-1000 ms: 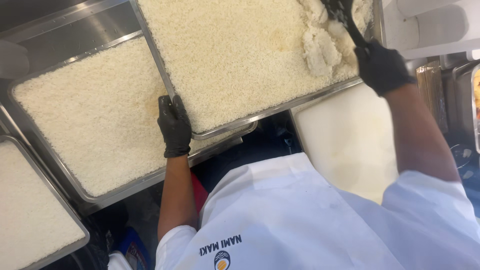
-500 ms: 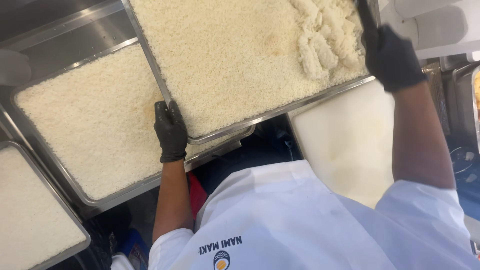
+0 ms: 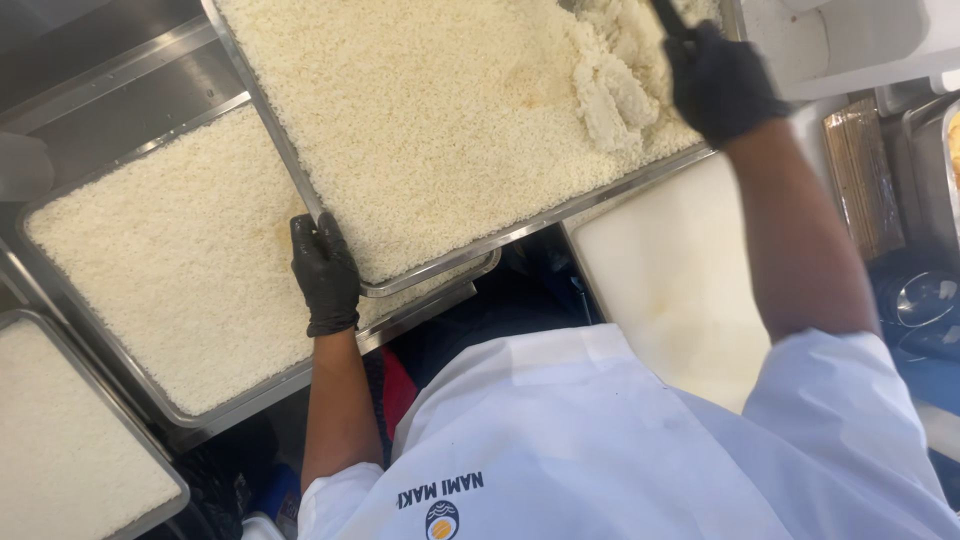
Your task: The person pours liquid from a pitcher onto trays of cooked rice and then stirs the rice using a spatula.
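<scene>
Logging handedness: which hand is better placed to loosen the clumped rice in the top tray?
Right. The right hand is beside the clumped rice, gripping a dark handle; the left hand grips the top tray edge.

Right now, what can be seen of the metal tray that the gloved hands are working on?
The upper tray is a shallow rectangular pan of shiny metal, filled with white rice, mostly level but heaped into clumps at its right end. It overlaps a second rice tray. The black-gloved left hand grips its near-left corner; the black-gloved right hand holds a dark handle over the clumps.
</scene>
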